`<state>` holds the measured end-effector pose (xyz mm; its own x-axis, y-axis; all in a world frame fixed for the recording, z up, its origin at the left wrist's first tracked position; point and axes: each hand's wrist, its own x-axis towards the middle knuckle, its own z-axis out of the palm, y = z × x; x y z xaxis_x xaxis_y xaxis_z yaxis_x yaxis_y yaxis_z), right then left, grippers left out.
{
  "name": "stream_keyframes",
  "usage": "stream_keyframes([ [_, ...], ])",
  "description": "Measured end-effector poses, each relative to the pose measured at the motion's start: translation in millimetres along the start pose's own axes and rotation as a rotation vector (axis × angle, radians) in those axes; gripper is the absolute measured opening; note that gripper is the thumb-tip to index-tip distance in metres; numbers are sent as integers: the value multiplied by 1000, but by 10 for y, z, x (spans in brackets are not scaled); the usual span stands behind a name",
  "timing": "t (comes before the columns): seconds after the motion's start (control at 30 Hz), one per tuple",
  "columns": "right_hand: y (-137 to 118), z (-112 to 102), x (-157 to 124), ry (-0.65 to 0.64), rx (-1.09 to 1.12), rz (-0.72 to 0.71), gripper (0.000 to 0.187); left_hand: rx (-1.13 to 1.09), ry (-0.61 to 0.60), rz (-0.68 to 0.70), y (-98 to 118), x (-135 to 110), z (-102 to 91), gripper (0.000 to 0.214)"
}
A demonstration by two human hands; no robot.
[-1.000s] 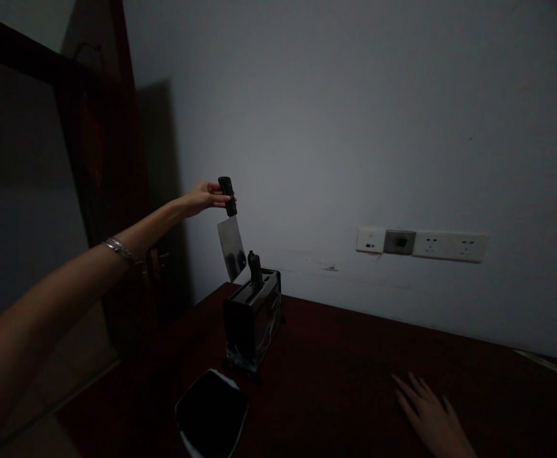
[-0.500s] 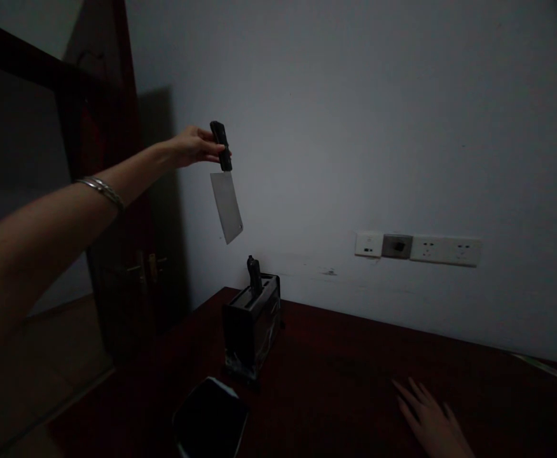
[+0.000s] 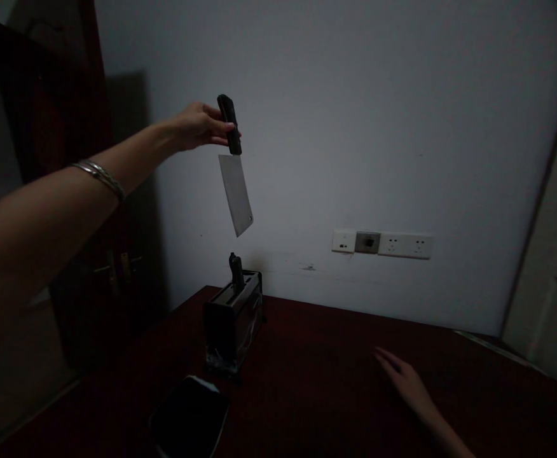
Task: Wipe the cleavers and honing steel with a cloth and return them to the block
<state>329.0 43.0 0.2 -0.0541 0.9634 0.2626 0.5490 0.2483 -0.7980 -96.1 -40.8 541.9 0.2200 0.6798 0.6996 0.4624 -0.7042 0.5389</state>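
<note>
My left hand (image 3: pixel 205 127) is closed round the black handle of a cleaver (image 3: pixel 237 192), whose broad blade hangs down, slightly tilted, in front of the wall. Below it on the dark red table stands a black knife block (image 3: pixel 233 324) with slots along its top. One black-handled tool (image 3: pixel 236 270) sticks up out of a slot; its lower part is hidden in the block. The blade tip is above the block and apart from it. Low over the table at the right, my right hand (image 3: pixel 400 376) holds nothing, its fingers stretched out.
A dark, flat-looking object with a pale rim (image 3: pixel 190 420) lies in front of the block. Wall sockets and switches (image 3: pixel 382 244) sit above the table (image 3: pixel 316 356). A dark door (image 3: pixel 102 267) stands at the left, a pale door (image 3: pixel 550 286) at the right.
The view has swung to the right, bringing the pale door into sight. My left hand still holds the cleaver, now slightly higher in view. My right hand has turned, its fingers closer together.
</note>
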Motion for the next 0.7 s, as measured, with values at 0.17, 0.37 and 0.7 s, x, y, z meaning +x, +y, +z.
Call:
stream_keyframes([
  [0.17, -963, -650, -38, -159, 536, 143, 42, -61, -67, 38, -65, -139, 489, 34],
  [0.37, -2084, -1234, -288, -320, 769, 102, 43, -205, -72, 18, -220, -401, 1178, 26],
  [0.7, -2423, -1328, -395, -550, 981, 186, 44, -227, -181, -19, -503, -1048, 2402, 28],
])
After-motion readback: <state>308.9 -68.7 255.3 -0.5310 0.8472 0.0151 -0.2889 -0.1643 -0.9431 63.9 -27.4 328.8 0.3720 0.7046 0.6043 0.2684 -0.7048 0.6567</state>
